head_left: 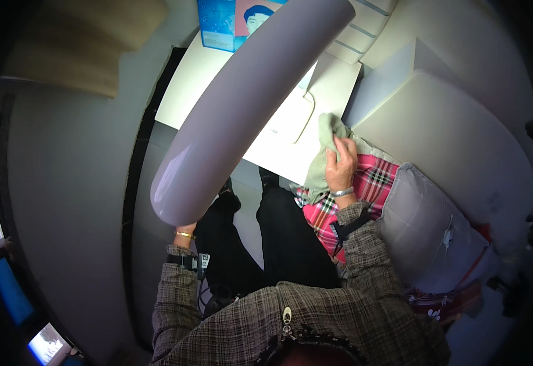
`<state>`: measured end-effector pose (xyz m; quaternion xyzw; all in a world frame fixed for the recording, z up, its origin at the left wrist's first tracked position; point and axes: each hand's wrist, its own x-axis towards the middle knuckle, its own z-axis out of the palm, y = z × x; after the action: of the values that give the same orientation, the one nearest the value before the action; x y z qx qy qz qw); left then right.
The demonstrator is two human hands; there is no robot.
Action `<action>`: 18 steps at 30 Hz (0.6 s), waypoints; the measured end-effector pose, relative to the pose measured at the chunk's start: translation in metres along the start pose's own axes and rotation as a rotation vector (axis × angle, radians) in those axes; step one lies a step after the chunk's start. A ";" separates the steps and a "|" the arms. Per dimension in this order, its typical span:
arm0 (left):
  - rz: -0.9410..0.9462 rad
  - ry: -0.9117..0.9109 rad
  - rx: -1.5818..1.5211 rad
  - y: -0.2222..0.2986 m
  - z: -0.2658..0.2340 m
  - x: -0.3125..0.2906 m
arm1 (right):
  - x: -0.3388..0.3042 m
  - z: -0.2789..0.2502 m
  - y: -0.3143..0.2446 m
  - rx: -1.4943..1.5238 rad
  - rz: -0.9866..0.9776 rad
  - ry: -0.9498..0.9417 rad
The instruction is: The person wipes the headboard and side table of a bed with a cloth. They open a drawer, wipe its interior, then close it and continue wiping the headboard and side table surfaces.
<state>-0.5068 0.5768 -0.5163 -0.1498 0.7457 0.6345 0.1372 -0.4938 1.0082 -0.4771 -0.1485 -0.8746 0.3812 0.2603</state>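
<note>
A long, rounded, lilac-grey bar that looks like a lamp head (254, 110) slants across the view above a white table (178, 107), which is brightly lit beneath it. My left hand (186, 229) is at the bar's near end; only its wrist side shows, and the fingers are hidden behind the bar. At the table's right edge, my right hand (341, 166) is closed on a pale green cloth (321, 168). Part of that cloth rises above the fingers, and the rest hangs down beside the table corner.
A thin pale cord (310, 116) lies curved on the table. Blue and pink printed matter (219, 27) stands at the far side. To the right are a red plaid cloth (373, 177), a grey cushion (422, 222) and a large pale rounded piece of furniture (443, 128).
</note>
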 end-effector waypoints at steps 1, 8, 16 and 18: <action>0.111 -0.007 0.206 -0.015 -0.010 -0.016 | 0.003 0.000 -0.002 0.035 0.000 -0.008; 0.150 -0.064 0.746 -0.032 -0.025 -0.064 | 0.058 0.051 -0.060 -0.120 -0.168 -0.270; 0.247 -0.036 0.792 -0.045 -0.032 -0.061 | 0.027 0.042 -0.045 -0.252 -0.214 -0.470; 0.253 -0.029 0.782 -0.043 -0.035 -0.061 | 0.018 0.033 -0.025 -0.280 -0.117 -0.432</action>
<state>-0.4342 0.5391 -0.5261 0.0154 0.9413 0.3171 0.1151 -0.5292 0.9798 -0.4712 -0.0474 -0.9611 0.2638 0.0660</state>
